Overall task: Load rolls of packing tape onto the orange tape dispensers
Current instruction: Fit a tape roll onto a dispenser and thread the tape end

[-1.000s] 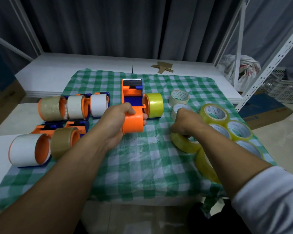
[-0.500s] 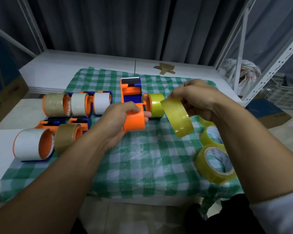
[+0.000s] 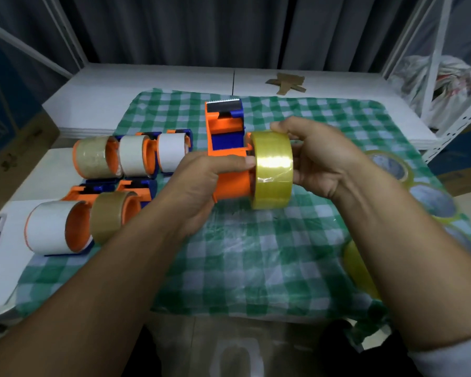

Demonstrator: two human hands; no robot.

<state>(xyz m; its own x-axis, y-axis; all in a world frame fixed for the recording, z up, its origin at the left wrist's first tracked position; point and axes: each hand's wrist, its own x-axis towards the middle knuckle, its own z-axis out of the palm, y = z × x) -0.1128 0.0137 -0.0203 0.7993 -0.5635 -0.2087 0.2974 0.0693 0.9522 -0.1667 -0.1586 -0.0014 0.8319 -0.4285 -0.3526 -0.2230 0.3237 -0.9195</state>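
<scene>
My left hand grips the orange cylinder of a tape dispenser at the middle of the green checked cloth. My right hand holds a yellow tape roll upright by its far side, against the right end of that orange cylinder. How far the roll sits on the cylinder is hidden. Behind my hands rises the dispenser's orange and blue head with a toothed blade on top.
Several dispensers with white or brown rolls lie at the left, among them a brown one and a white one. Loose yellow rolls lie at the cloth's right edge. A metal shelf frame stands at the right.
My right hand picked a yellow roll from the pile at the right, carried it left and turned it upright against the orange cylinder. My left hand kept its grip.
</scene>
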